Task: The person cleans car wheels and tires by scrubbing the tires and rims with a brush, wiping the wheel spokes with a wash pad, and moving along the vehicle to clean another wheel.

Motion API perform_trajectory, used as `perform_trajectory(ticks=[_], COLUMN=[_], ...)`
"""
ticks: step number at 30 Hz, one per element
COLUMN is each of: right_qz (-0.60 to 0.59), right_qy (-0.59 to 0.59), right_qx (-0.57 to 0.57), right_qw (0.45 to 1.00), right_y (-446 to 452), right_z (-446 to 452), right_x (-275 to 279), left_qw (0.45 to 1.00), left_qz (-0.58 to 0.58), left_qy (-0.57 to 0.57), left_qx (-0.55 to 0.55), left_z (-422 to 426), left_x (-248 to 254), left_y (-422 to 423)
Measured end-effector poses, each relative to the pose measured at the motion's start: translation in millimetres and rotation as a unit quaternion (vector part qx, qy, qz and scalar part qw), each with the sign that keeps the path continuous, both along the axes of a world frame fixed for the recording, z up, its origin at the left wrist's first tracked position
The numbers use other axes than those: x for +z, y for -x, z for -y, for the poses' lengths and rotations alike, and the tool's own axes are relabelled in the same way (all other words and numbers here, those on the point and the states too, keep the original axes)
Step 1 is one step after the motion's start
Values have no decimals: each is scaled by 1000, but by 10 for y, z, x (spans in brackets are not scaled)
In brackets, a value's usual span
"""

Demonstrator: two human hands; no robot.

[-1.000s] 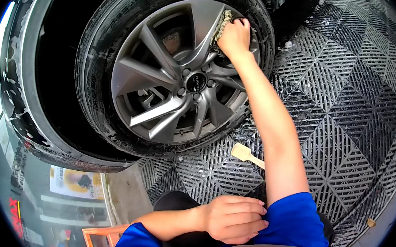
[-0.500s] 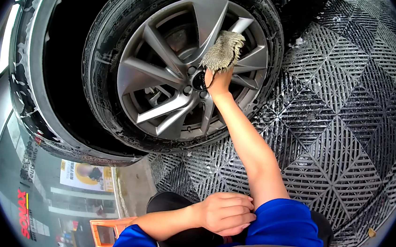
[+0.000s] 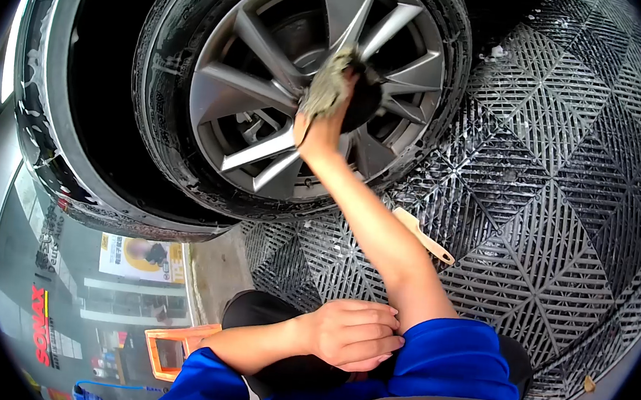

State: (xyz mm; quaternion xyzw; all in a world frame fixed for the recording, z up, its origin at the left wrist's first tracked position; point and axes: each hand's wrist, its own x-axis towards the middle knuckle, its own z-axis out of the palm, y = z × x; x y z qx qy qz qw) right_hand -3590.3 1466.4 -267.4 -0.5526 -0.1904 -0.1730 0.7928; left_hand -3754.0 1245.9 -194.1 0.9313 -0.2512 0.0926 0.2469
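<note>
My right hand (image 3: 319, 133) is inside a shaggy grey-beige wash mitt (image 3: 326, 94), blurred by motion, with its cuff round the wrist. The mitt lies over the hub of a grey alloy wheel (image 3: 231, 89), hiding the centre cap and inner spokes. My fingers are hidden in the mitt. My left hand (image 3: 354, 334) rests by my right elbow, over my knee, its fingers curled together; no object shows in it. Around the rim is a wet black tyre (image 3: 161, 110) with traces of foam.
A beige handle (image 3: 424, 236) with a hole in its end lies on the grey grated floor (image 3: 538, 242), partly behind my right forearm. The car's wheel arch (image 3: 55, 100) curves along the left. An orange plastic frame (image 3: 158, 353) stands at lower left, near a poster (image 3: 136, 256).
My right hand and the mitt have swept left and slightly down, from the upper-right spokes onto the hub. The beige handle has come into view. My left hand stays by the elbow.
</note>
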Motion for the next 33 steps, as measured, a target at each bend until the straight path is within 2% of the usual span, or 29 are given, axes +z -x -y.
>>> perform_trajectory(ticks=[2,4,5,6,10,12,14,15,17,19,20,23,24,26,27,28,30,31,32,33], right_qz=[-7,-46,-8,-85,-86,-126,-148,-204,-207,-203,-252,-159,-55,38,28,17,-4,-47,-11,-62], right_qy=[84,7,19,38,-85,-79,-91,-153,-226,-115,-97,-114,-33,11,29,46,-33,-62,-3,-69], right_qx=[78,60,-16,-66,-160,-85,90,102,69,185,171,89,41,15,16,15,96,-10,50,-120], right_qw=[993,997,1000,994,980,985,981,961,949,955,948,977,997,999,999,999,995,997,999,988], right_y=[166,131,-46,-149,-1069,-1616,-2119,-2227,-2159,-1725,-1354,-530,-316,117,240,273,27,-156,-502,-813], right_z=[-54,-93,-197,-154,-24,75,331,288,175,274,334,-64,-74,13,66,89,168,145,200,143], right_x=[-105,-173,-206,-105,87,30,-124,-178,-276,-121,96,-44,-132,-189,-202,-197,-276,-276,-454,-401], left_qw=[1000,1000,1000,1000,999,999,998,998,998,999,999,1000,1000,1000,1000,1000,1000,999,999,999], left_qz=[-8,-15,-21,-26,-17,-30,-35,-38,-39,-27,-26,-14,-13,-11,-13,-14,-29,-43,-39,-42], left_qy=[7,11,4,-2,-15,-18,-17,-19,-14,-15,-12,-3,-2,1,0,-3,2,8,9,5], left_qx=[0,-1,8,18,34,42,48,48,50,45,44,27,22,13,9,3,5,13,13,17], left_z=[16,14,10,1,-34,-68,-90,-95,-90,-54,-37,19,41,71,81,76,42,32,36,40], left_x=[-7,7,27,40,86,94,101,103,120,117,105,71,64,39,33,36,13,-3,0,10], left_y=[-30,-34,-28,-19,114,157,196,208,223,211,194,130,105,40,7,-21,-44,-56,-55,-38])
